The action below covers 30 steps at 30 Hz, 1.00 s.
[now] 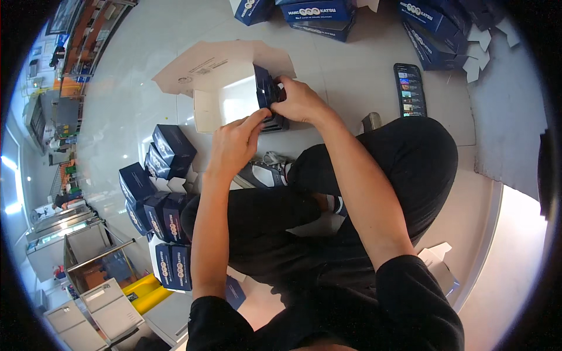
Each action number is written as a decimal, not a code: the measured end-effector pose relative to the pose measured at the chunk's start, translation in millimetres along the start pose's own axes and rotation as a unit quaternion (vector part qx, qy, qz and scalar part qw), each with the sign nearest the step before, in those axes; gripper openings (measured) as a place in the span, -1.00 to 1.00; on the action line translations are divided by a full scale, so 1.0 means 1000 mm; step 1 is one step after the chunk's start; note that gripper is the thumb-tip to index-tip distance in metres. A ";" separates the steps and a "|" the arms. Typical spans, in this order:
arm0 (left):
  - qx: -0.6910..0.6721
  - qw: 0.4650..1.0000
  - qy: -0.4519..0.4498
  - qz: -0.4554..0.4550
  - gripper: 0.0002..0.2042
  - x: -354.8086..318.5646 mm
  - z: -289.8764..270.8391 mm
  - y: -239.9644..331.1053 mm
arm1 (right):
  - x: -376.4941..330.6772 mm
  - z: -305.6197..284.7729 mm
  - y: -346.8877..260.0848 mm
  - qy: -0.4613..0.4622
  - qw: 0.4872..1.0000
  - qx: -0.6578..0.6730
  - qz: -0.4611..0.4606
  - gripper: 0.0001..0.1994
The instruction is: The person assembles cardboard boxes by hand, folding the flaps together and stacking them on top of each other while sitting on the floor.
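Note:
Ahead of my crossed legs, a cardboard box (206,111) lies on the floor with its flaps spread and its pale inside showing. Dark blue cartons (264,88) are at the right end of this box; how many there are I cannot tell. My right hand (298,100) curls its fingers around their right side. From the near side my left hand (237,139) reaches in, thumb and fingertips closed on the lower corner of the same blue piece. The fingertips of both hands nearly meet there, and part of the grip is hidden.
Several blue printed boxes (174,149) are piled to my left beside my knee. More blue boxes (319,14) stand at the far side, others (430,35) at the far right. A phone (411,90) with a lit screen lies by my right knee. Behind my right elbow is a pale carton (436,263).

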<state>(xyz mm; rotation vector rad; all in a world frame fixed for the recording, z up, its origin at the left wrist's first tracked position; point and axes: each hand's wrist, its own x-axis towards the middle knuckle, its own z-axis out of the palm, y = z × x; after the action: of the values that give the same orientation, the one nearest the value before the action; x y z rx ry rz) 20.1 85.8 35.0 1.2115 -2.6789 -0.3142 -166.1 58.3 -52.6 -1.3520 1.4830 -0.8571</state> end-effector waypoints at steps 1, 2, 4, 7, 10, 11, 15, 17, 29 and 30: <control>-0.025 0.999 -0.028 -0.009 -0.77 0.003 -0.006 0.003 | -0.001 -0.001 -0.003 0.020 1.000 -0.006 -0.005 -0.40; -0.050 0.997 -0.056 -0.019 -0.77 0.005 -0.011 0.007 | -0.001 0.000 -0.001 0.030 0.999 -0.014 -0.005 -0.41; -0.131 0.989 -0.040 -0.063 -0.76 0.012 -0.010 0.007 | 0.001 0.002 0.002 0.050 0.998 -0.031 -0.005 -0.43; -0.224 0.951 0.095 -0.192 -0.64 0.035 -0.002 0.003 | -0.003 0.012 -0.007 0.067 0.996 -0.061 -0.019 -0.48; -0.039 0.977 0.056 -0.204 -0.62 0.078 -0.001 0.010 | -0.007 0.007 -0.016 0.063 0.996 -0.060 0.003 -0.57; 0.013 0.977 0.047 -0.207 -0.63 0.088 0.004 0.005 | -0.007 0.007 -0.017 0.086 0.994 -0.070 0.005 -0.60; 0.129 0.970 0.023 -0.203 -0.70 0.099 0.020 -0.004 | -0.008 0.010 -0.024 0.156 0.981 -0.115 -0.010 -0.71; 0.138 0.969 0.020 -0.202 -0.73 0.094 0.020 -0.002 | -0.011 0.011 -0.028 0.174 0.974 -0.138 -0.035 -0.75; 0.180 0.958 -0.019 -0.224 -0.76 0.081 0.005 0.000 | -0.007 0.024 -0.027 0.191 0.969 -0.155 -0.034 -0.81; 0.174 0.960 -0.024 -0.217 -0.76 0.079 0.006 -0.002 | -0.007 0.024 -0.026 0.190 0.968 -0.155 -0.047 -0.82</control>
<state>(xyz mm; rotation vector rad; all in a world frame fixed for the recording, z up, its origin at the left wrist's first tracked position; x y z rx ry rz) -31.4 25.8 34.7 1.9204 -2.5521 0.0813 -135.1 63.5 -35.6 -1.5563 1.9231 -1.0180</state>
